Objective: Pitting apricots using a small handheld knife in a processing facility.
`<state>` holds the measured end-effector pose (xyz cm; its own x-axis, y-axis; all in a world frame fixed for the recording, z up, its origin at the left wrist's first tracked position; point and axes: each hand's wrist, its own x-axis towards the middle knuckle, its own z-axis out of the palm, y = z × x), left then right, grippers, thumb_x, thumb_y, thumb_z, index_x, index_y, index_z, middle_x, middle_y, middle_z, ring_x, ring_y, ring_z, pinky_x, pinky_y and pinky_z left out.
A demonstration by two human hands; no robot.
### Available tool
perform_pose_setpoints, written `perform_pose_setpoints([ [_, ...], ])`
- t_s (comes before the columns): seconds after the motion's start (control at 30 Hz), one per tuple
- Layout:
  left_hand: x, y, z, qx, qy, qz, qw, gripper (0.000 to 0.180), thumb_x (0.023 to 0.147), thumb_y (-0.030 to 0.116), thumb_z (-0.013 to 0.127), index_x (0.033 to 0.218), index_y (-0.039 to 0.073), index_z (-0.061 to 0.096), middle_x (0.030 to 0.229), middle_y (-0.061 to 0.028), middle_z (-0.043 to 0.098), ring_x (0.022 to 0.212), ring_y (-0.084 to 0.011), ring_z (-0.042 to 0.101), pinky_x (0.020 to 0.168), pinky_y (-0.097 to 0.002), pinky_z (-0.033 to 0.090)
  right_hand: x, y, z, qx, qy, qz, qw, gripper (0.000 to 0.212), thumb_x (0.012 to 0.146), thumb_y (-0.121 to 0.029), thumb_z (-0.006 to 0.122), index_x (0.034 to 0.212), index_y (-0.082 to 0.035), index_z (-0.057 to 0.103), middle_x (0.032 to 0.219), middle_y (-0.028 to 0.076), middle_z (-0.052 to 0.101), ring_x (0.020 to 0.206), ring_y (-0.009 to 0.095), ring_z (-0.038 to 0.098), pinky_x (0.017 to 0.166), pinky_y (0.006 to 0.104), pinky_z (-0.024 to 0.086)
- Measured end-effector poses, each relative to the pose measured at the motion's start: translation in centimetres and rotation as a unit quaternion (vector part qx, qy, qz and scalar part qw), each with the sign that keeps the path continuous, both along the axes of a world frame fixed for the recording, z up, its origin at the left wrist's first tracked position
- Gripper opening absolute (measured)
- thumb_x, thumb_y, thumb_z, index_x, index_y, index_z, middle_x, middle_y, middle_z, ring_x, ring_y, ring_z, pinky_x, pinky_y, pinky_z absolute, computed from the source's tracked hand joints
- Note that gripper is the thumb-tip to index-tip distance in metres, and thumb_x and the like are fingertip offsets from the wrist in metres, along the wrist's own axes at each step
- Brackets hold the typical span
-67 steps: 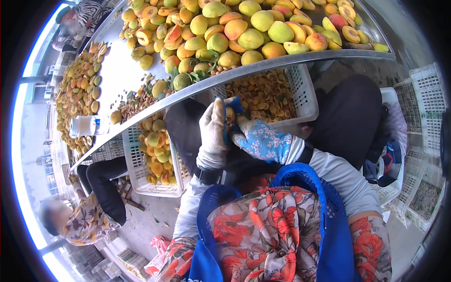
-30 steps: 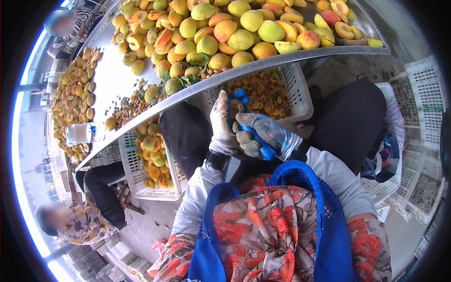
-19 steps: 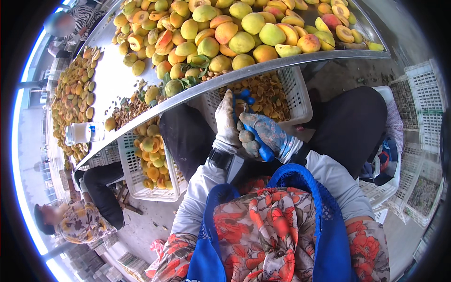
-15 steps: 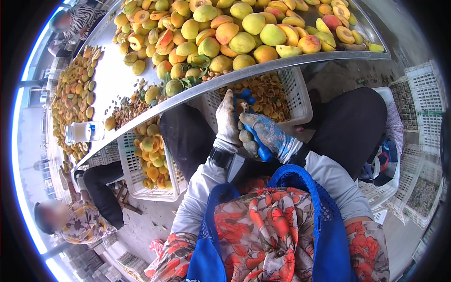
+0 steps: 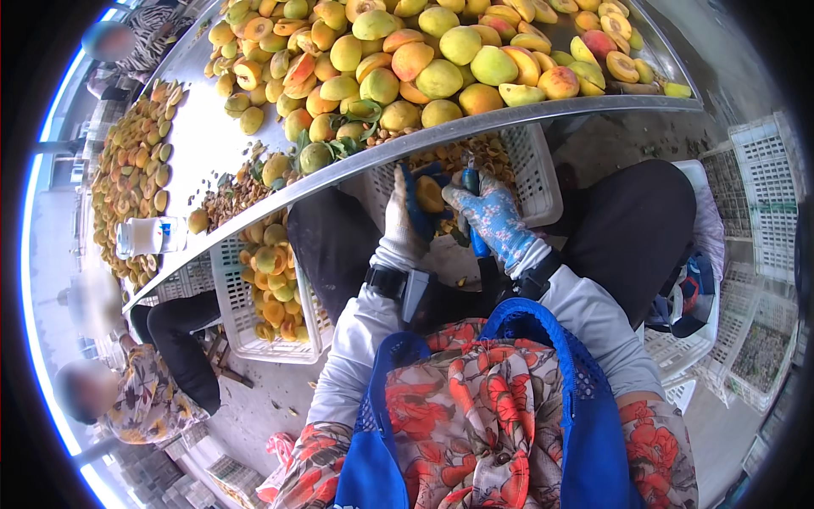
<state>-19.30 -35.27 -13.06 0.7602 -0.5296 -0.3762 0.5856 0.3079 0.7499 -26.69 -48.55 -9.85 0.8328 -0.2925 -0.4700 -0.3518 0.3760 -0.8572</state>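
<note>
My left hand, in a white-backed glove with blue on the palm side, is curled around a yellow peach piece. My right hand, in a blue flowered glove with a greyish palm, grips a blue-handled tool. Its handle sticks out above and below the fist, and a small metal tip shows at the top; its exact kind is unclear. The two hands are slightly apart, with the peach between them. Beneath them, a white crate of small cut peach pieces stands partly under the table edge.
Whole and halved peaches are heaped on the metal-edged table ahead. A crate of peaches stands left of my knee. A clear jar sits on the table's left. Stacked crates line the right; another person sits left.
My hands, together before, have moved apart. The right hand has shifted up and right with the tool now more upright, and the peach in the left hand has come into view.
</note>
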Motion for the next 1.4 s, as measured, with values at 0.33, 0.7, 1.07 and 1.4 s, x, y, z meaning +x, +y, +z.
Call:
perform_pose_setpoints([
  [0.33,-1.6,14.9,12.2,0.376,-0.199,0.101,0.899,0.030,0.097,0.025,0.055,0.120,0.007,0.063,0.095,-0.0041,0.064,0.082,-0.0113,0.058,0.072,-0.0241,0.048,-1.7,-0.4,1.5,0.039,-0.022,0.041,0.998,0.017,0.088,-0.015,0.069,0.099,-0.009,0.057,0.072,0.000,0.058,0.045,0.008,0.050,0.044,0.0238,0.041],
  [0.7,13.4,15.2,14.7,0.683,-0.486,-0.092,0.537,0.039,0.086,0.035,0.064,0.109,0.004,0.069,0.101,-0.0178,0.069,0.095,-0.0334,0.066,0.084,-0.0405,0.050,-1.4,1.9,1.9,-0.019,0.003,0.098,0.995,0.022,0.088,-0.016,0.070,0.102,-0.004,0.057,0.067,0.000,0.054,0.047,0.009,0.049,0.044,0.0256,0.039],
  [1.07,18.8,14.0,14.7,0.659,-0.349,-0.193,0.638,0.047,0.081,0.038,0.071,0.109,0.000,0.067,0.100,-0.0128,0.070,0.093,-0.0253,0.066,0.080,-0.0350,0.052,-1.7,1.9,2.0,-0.054,0.020,0.111,0.992,0.031,0.088,-0.021,0.071,0.106,0.000,0.058,0.070,0.002,0.057,0.049,0.009,0.049,0.046,0.0263,0.041],
  [1.4,6.3,13.7,18.1,0.312,-0.477,-0.047,0.820,0.046,0.097,0.029,0.056,0.129,-0.003,0.051,0.101,-0.0123,0.066,0.078,-0.0167,0.066,0.058,-0.0231,0.052,-1.9,2.2,1.5,-0.100,-0.118,0.101,0.983,0.022,0.090,-0.020,0.067,0.100,-0.003,0.056,0.076,0.004,0.059,0.066,0.019,0.058,0.061,0.0338,0.047],
])
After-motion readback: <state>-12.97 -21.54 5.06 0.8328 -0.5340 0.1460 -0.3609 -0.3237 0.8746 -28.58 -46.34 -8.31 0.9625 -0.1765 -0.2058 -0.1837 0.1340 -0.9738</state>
